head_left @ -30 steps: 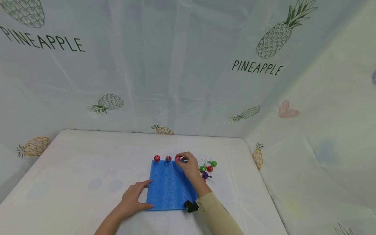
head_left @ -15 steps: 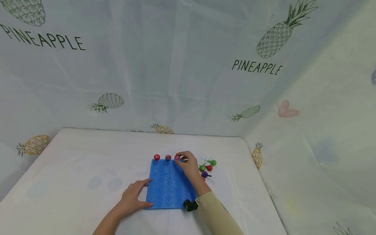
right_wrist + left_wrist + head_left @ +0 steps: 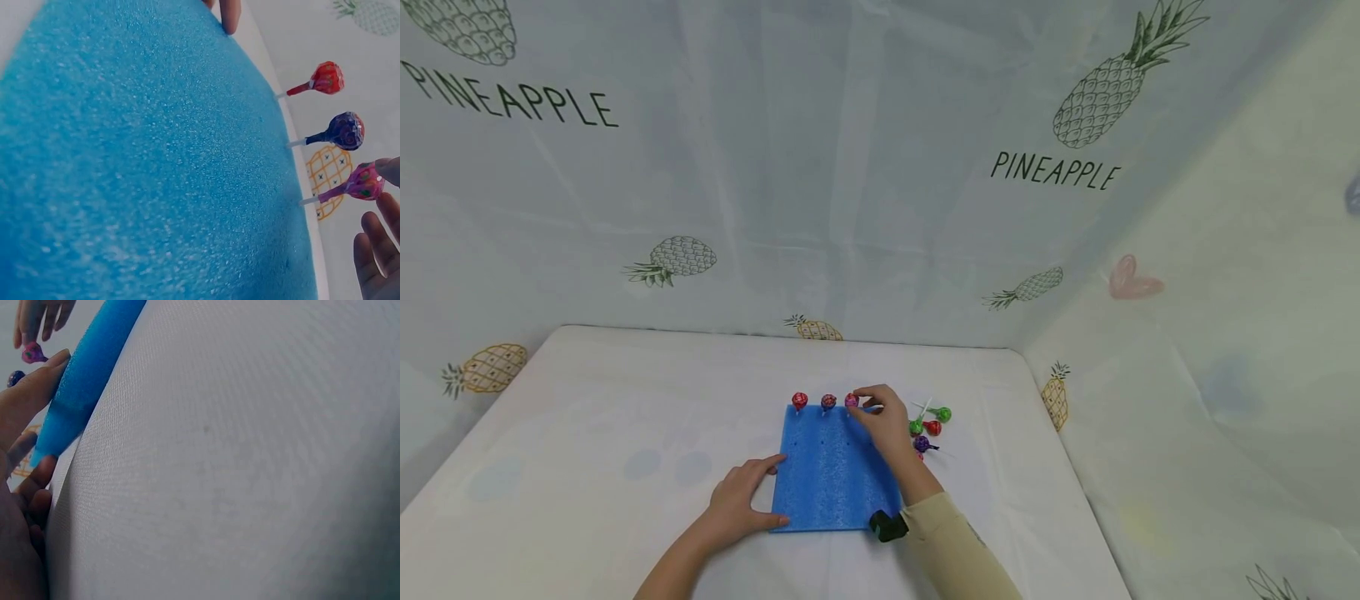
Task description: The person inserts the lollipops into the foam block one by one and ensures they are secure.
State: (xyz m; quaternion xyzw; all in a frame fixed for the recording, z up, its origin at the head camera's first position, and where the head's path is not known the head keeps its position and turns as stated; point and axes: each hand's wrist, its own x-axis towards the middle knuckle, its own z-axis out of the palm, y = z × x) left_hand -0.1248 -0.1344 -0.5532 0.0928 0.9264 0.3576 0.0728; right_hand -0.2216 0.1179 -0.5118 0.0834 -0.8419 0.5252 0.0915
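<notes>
On the far edge of the blue foam (image 3: 835, 471), three lollipops stood in a row — a red one (image 3: 800, 401), a purple one (image 3: 828, 402) and a pink one (image 3: 851, 401). The right hand (image 3: 883, 421) was at the pink one. Over the last second it had hardly moved; it stayed by that same lollipop, and the whole scene only drifted a little in the head view. So, as I judged it, the pink lollipop was just seated in its hole and the grip was at the point of letting go.

From the right wrist view, the thumb tip (image 3: 390, 169) touched the pink head (image 3: 364, 182), while the other fingers (image 3: 375, 250) lay straight and a little apart below it. The grip seemed loose, more a touch than a pinch, though the head view did not show this clearly.

The left hand (image 3: 741, 500) rested flat at the near left corner of the foam, fingers stretched along its edge, holding nothing. It had not shifted either — it kept the foam steady on the worktop (image 3: 587, 433).

Just to the right of the foam, loose lollipops lay in a small heap: two green (image 3: 943, 414), one red (image 3: 933, 428), one purple (image 3: 922, 444). The rest of the holes in the foam were still free, so most of the filling remained to be done.
</notes>
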